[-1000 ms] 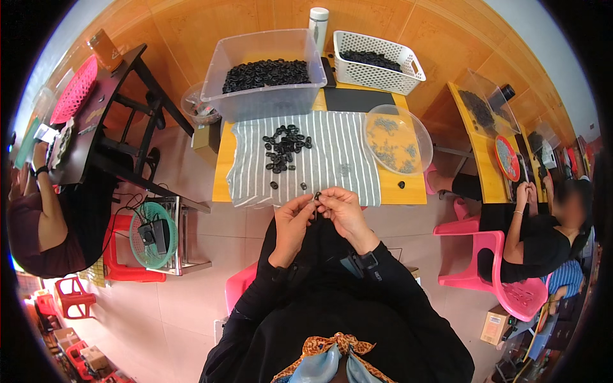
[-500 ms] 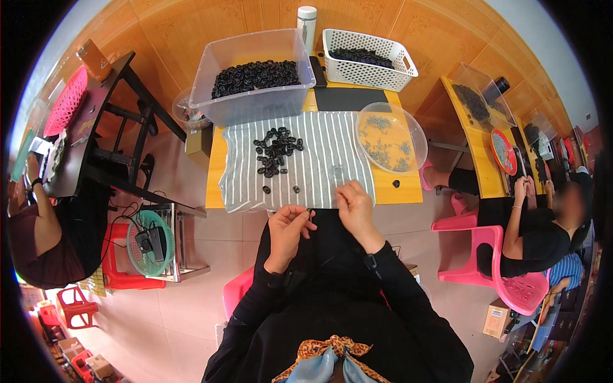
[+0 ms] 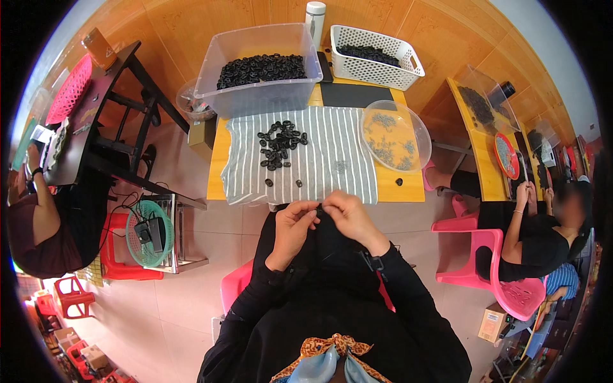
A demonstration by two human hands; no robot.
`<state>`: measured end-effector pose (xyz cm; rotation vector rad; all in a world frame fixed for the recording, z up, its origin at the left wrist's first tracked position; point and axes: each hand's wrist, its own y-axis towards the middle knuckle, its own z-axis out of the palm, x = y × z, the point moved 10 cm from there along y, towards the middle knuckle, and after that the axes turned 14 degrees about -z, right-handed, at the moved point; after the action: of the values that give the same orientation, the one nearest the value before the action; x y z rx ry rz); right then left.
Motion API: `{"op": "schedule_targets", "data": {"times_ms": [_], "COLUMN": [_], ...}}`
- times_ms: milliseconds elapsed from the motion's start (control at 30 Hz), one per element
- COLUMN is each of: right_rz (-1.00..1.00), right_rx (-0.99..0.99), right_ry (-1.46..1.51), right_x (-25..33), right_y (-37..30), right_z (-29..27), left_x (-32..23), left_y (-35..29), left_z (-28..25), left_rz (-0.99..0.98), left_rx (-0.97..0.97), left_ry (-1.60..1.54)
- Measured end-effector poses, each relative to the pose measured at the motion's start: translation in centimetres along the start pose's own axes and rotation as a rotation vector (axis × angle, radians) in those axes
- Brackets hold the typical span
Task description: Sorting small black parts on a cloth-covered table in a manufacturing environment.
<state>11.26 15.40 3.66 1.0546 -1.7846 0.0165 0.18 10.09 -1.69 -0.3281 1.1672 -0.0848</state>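
Observation:
Just off the near edge of the striped cloth [image 3: 236,182], my left hand [image 3: 294,230] pinches a small black piece [image 3: 320,209]. My right hand [image 3: 351,220] has its fingertips pressed together against the same piece; anything else in them is too small to see. Beyond my hands lies a loose pile of small black oval pieces [image 3: 281,147] on the cloth, with two pieces set apart nearer to me. To the right, a clear round tray [image 3: 421,131] holds tiny grey metal parts [image 3: 383,153].
A clear plastic bin [image 3: 255,102] of black pieces stands at the back left, beside a white perforated basket [image 3: 377,73] and a white bottle [image 3: 314,22]. One black piece [image 3: 399,182] lies at the table's right. Co-workers sit at tables on both sides; a pink chair [image 3: 482,249] stands right.
My right hand has moved left and toward me from over the cloth, and its fingertips now meet those of my left hand at the black piece.

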Motion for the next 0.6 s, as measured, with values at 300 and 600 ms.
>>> {"op": "schedule_targets", "data": {"times_ms": [300, 600], "right_rz": [-0.060, -0.210], "right_rx": [0.056, 0.198], "right_ry": [-0.114, -0.351], "right_x": [3.2, 6.2], "right_y": [0.7, 1.5], "right_z": [-0.3, 0.3], "left_x": [-1.2, -1.1], "left_y": [-1.0, -1.4], "left_z": [1.1, 0.8], "left_rz": [-0.012, -0.014], "left_rx": [0.009, 0.003], "left_ry": [0.095, 0.106]}}
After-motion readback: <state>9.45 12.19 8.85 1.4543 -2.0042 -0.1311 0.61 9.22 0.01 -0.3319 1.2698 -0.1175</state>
